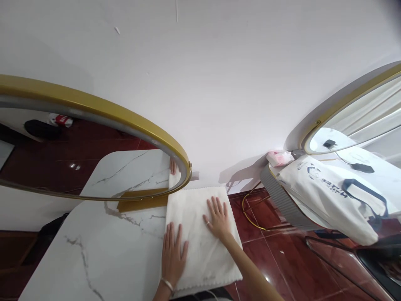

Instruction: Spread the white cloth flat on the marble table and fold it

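Note:
A white cloth with scalloped edges lies folded and flat on the right end of a white marbled table. My left hand rests palm down along the cloth's left edge, fingers stretched out, a bracelet on the wrist. Further up and to the right, my right hand lies flat on the cloth with its fingers spread, a ring on one finger. Neither hand grips anything. Part of the cloth's right side overhangs near the table end.
A gold-framed mirror on a gold base stands on the table at left. On the right, a second table holds a white tote bag, a tissue pack and another mirror. Dark red tiled floor lies between.

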### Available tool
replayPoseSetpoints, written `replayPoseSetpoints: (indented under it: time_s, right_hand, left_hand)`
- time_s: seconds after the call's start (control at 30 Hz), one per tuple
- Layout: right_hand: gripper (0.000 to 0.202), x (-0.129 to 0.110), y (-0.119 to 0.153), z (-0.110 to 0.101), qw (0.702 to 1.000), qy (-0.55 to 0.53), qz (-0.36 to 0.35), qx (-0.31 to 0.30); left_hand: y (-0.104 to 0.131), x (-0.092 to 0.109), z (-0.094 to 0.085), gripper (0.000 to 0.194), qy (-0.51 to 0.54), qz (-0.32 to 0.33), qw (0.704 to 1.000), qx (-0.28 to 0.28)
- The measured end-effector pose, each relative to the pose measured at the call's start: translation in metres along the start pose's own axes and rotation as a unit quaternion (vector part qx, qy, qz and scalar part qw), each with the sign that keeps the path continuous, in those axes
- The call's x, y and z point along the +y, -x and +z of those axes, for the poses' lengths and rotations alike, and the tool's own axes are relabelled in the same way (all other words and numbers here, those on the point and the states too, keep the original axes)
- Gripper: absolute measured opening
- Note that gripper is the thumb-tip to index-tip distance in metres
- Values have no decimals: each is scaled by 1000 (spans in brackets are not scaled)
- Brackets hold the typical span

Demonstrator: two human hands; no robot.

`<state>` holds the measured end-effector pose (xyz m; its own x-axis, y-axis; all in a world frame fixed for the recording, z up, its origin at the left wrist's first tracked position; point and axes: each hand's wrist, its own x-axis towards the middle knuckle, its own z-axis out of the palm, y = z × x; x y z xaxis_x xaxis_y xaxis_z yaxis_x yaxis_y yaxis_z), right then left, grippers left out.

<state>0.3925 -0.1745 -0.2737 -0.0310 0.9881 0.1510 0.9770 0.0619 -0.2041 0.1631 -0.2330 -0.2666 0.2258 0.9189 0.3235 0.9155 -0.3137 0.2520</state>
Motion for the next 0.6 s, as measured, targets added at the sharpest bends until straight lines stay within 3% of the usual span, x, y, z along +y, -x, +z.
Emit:
replayPoseSetpoints:
  time_s: [0.2,0.33,0.47,0.6]
  right_hand:
    - [63,-6,-97,-2,996,-23,-26,-77]
    - [62,-15,-124,-4,996,-29,-19,-79]
    - [56,-12,-93,-6,998,-20,29,-56]
    - [50,-10,-4,-5,998,4,60,14]
  left_hand:
    - [-66,-21,13,49,40,37,998,13]
    - [-90,-36,18,46,53,27,998,25]
    - [-78,-27,16,50,23,-4,1000,3]
    - [-29,-3,7,59,-2,-9,1000,-10]
